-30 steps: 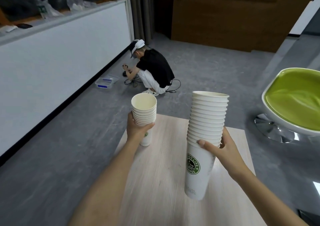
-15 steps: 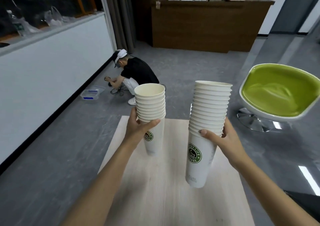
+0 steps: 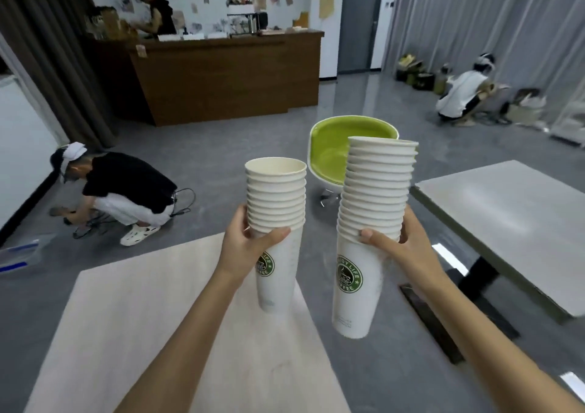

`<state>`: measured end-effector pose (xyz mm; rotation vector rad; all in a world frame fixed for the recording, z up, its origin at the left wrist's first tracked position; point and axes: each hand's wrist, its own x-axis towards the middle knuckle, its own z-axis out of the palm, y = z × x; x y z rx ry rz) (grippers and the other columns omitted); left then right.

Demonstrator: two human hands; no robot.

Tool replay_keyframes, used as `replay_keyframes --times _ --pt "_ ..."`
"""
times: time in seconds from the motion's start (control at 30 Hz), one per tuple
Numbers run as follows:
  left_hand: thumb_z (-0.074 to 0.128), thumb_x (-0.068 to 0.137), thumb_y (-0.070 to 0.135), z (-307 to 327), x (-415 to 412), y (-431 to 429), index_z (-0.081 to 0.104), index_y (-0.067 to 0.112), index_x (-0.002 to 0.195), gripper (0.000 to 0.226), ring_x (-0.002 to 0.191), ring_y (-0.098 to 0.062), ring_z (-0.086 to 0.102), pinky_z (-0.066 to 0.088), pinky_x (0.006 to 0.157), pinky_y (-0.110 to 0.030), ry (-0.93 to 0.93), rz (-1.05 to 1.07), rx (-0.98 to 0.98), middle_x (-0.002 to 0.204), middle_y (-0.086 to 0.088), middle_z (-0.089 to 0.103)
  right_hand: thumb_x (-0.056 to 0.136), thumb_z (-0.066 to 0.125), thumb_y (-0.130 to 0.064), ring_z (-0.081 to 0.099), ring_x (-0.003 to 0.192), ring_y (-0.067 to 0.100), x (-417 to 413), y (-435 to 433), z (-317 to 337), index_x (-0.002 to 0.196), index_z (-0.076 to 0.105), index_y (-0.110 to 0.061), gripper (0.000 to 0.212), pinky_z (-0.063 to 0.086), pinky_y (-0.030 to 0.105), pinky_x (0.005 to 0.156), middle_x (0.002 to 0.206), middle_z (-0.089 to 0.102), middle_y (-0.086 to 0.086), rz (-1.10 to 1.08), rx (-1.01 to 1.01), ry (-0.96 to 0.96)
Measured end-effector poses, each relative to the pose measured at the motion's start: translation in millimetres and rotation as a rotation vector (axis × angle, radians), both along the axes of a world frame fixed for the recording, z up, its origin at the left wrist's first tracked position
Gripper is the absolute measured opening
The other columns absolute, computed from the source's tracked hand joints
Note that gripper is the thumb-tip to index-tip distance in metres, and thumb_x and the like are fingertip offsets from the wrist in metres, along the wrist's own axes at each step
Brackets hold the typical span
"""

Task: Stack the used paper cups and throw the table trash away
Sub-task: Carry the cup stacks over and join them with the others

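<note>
Two cup stacks, both held up in the air by the far right edge of the wood table (image 3: 152, 333). The short stack (image 3: 276, 202) is in the left hand (image 3: 245, 249): thumb across the front under the rims, fingers curled behind. The tall stack (image 3: 376, 197) is in the right hand (image 3: 403, 248), same grip, tilted a bit. The stacks are near each other, not touching. The green chair (image 3: 330, 150) sits directly behind the tall stack, partly blocked by it. The grey table (image 3: 512, 222) is on the right. A person in black (image 3: 126, 188) crouches on the floor at left, and the brown counter (image 3: 228, 77) is at the back.
</note>
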<state>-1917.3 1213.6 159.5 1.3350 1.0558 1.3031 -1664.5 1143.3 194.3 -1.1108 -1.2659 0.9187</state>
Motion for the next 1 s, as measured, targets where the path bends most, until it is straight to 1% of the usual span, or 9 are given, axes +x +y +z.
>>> replay_keyframes --times 0.1,0.17,0.27,0.37,0.5,0.63,0.77,0.9,1.0 --pt "0.086 0.043 0.041 0.3 86.0 -15.1 0.057 0.022 0.114 0.078 0.104 -0.015 0.067 0.055 0.085 -0.031 -0.024 -0.092 -0.002 0.115 0.002 0.07 0.057 0.079 -0.038 0.064 0.103 0.006 77.3 -41.2 6.1 0.122 0.053 -0.023 0.071 0.051 0.015 0.075 0.114 0.067 -0.008 -0.128 0.022 0.007" --pt "0.085 0.041 0.042 0.4 146.3 -27.2 0.057 0.024 0.112 0.079 0.1 -0.011 0.068 0.054 0.08 -0.025 -0.047 -0.155 -0.003 0.112 0.004 0.07 0.056 0.079 -0.039 0.064 0.105 0.009 130.5 -68.2 6.9 0.125 0.052 -0.02 0.076 0.053 0.021 0.078 0.116 0.067 -0.005 -0.21 0.012 -0.006" --pt "0.085 0.041 0.038 0.0 237.8 -47.3 0.058 0.022 0.113 0.078 0.093 -0.005 0.069 0.054 0.075 -0.019 -0.085 -0.273 -0.002 0.108 0.007 0.071 0.055 0.08 -0.045 0.064 0.106 0.009 208.5 -111.8 10.7 0.123 0.052 -0.023 0.077 0.054 0.03 0.083 0.116 0.067 -0.008 -0.33 0.003 -0.04" --pt "0.085 0.042 0.035 4.3 325.7 -68.0 0.058 0.022 0.111 0.076 0.096 -0.009 0.068 0.055 0.079 -0.022 -0.112 -0.408 -0.003 0.111 0.002 0.07 0.053 0.078 -0.048 0.063 0.104 0.004 275.8 -158.4 17.3 0.123 0.051 -0.027 0.077 0.053 0.022 0.08 0.116 0.066 -0.011 -0.468 0.021 -0.077" --pt "0.085 0.042 0.038 7.9 434.0 -94.3 0.058 0.021 0.115 0.08 0.104 -0.015 0.067 0.055 0.087 -0.031 -0.078 -0.607 0.006 0.117 -0.002 0.07 0.055 0.079 -0.047 0.063 0.108 0.009 353.7 -220.3 22.2 0.125 0.05 -0.03 0.077 0.052 0.031 0.088 0.119 0.065 -0.009 -0.652 0.034 -0.073" --pt "0.084 0.043 0.042 11.4 538.5 -128.1 0.057 0.028 0.109 0.073 0.098 -0.007 0.069 0.055 0.077 -0.023 -0.03 -0.832 0.021 0.11 0.006 0.07 0.056 0.079 -0.045 0.063 0.106 0.009 418.7 -281.9 22.6 0.121 0.052 -0.03 0.072 0.052 0.024 0.082 0.117 0.065 -0.009 -0.848 0.054 -0.057" --pt "0.083 0.046 0.04 11.3 636.7 -174.3 0.058 0.027 0.109 0.069 0.092 -0.002 0.07 0.053 0.069 -0.015 -0.026 -1.045 0.013 0.101 0.013 0.073 0.056 0.078 -0.041 0.064 0.104 0.006 474.2 -339.1 16.5 0.116 0.053 -0.027 0.066 0.05 0.019 0.082 0.113 0.067 -0.009 -1.06 0.078 -0.022" --pt "0.082 0.049 0.042 7.9 728.2 -217.9 0.056 0.026 0.12 0.078 0.097 -0.001 0.068 0.053 0.071 -0.014 -0.039 -1.217 0.034 0.106 0.017 0.072 0.057 0.077 -0.038 0.063 0.107 0.009 528.8 -389.1 6.9 0.122 0.052 -0.018 0.072 0.05 0.019 0.084 0.117 0.066 -0.004 -1.224 0.094 0.001" --pt "0.082 0.051 0.044 1.1 798.4 -245.2 0.056 0.024 0.123 0.079 0.103 -0.005 0.068 0.055 0.076 -0.019 -0.043 -1.32 0.026 0.114 0.011 0.07 0.058 0.078 -0.037 0.063 0.11 0.015 573.0 -419.5 -0.9 0.125 0.051 -0.014 0.075 0.052 0.026 0.088 0.12 0.065 0.001 -1.336 0.094 0.009"
